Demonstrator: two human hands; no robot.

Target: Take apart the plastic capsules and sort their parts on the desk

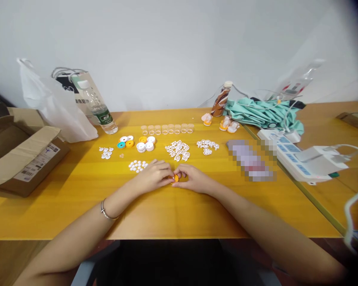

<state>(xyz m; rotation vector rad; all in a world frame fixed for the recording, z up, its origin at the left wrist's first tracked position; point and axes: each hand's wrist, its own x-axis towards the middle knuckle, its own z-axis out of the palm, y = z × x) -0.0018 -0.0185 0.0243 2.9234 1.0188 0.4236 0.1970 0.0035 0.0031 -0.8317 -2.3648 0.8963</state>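
Observation:
Between my left hand and my right hand is a small orange round cap. The fingers of both hands are closed on it, and they cover much of it. White small round parts lie just beyond my left hand. Flat white openwork pieces are spread beyond my fingertips, with smaller white cut-out pieces to their right. Farther left sit white, orange and blue round caps and a second cluster of caps. Clear short cups stand in a row behind.
At the left are a cardboard box, a white plastic bag and a water bottle. A brown drink bottle, assembled orange-and-clear pieces, a green folded umbrella and a power strip occupy the right side.

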